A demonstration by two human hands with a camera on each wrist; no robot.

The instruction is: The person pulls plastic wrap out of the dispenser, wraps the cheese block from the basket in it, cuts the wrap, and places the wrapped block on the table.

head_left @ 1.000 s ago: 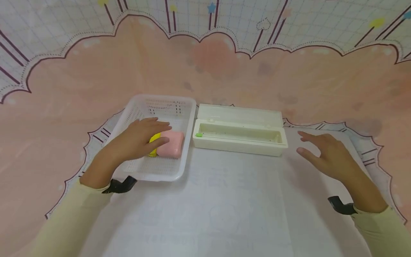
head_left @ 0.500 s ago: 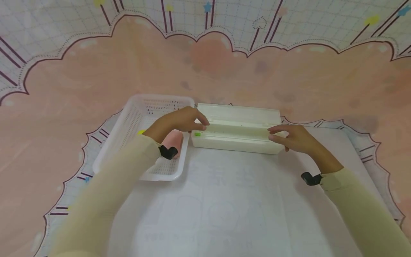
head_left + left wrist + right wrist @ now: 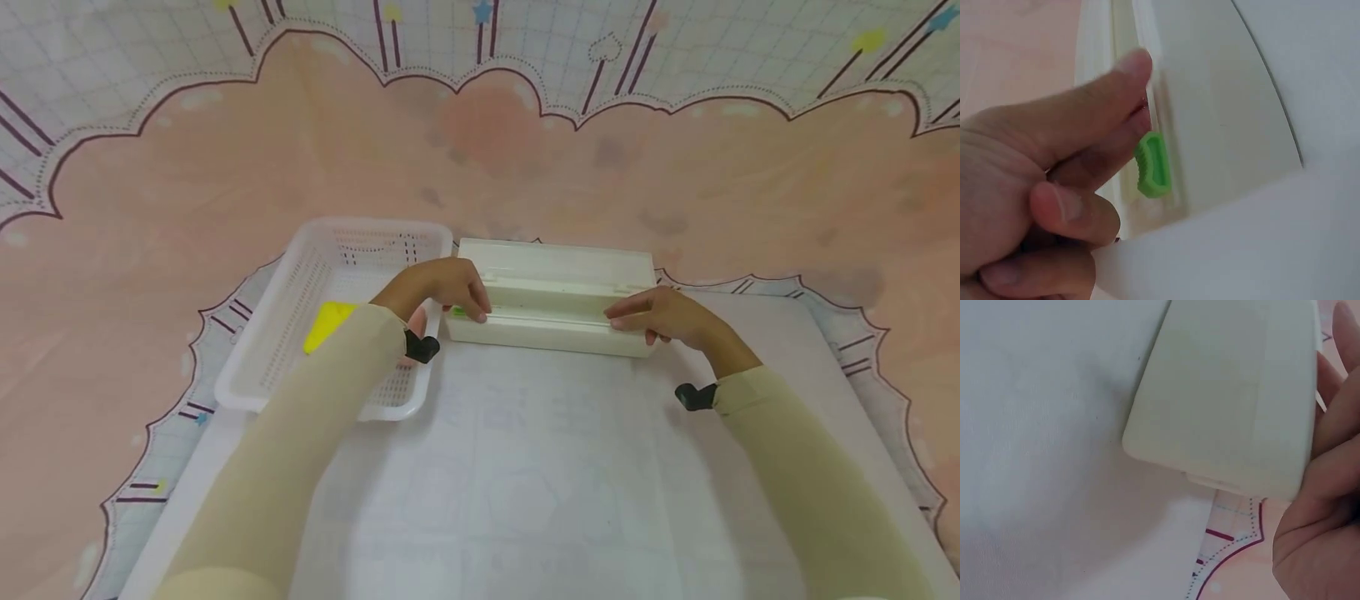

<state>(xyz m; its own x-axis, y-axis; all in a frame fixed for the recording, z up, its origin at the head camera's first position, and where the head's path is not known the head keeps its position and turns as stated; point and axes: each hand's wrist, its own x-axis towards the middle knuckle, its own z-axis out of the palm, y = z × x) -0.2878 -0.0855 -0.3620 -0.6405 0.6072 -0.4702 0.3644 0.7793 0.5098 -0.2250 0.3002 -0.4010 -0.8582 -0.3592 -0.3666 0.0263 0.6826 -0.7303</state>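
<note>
A long white box lies with its lid hinged open at the back, like a cling film dispenser. At its left end a green slide cutter sits on the front rim track. My left hand reaches over that end, thumb and forefinger close together at the rim beside the cutter, the other fingers curled. At the right end my right hand has its thumb and forefinger close together over the front rim. Whether either hand pinches clear film there, I cannot tell.
A white perforated basket stands left of the box, partly under my left sleeve. It holds a yellow piece and a pink piece, the latter mostly hidden. White cloth covers the table; a patterned sheet lies behind.
My left hand has moved right from above the basket to the box's left end. My right hand has come left onto the box's right end. In both, thumb and forefinger have drawn together.
</note>
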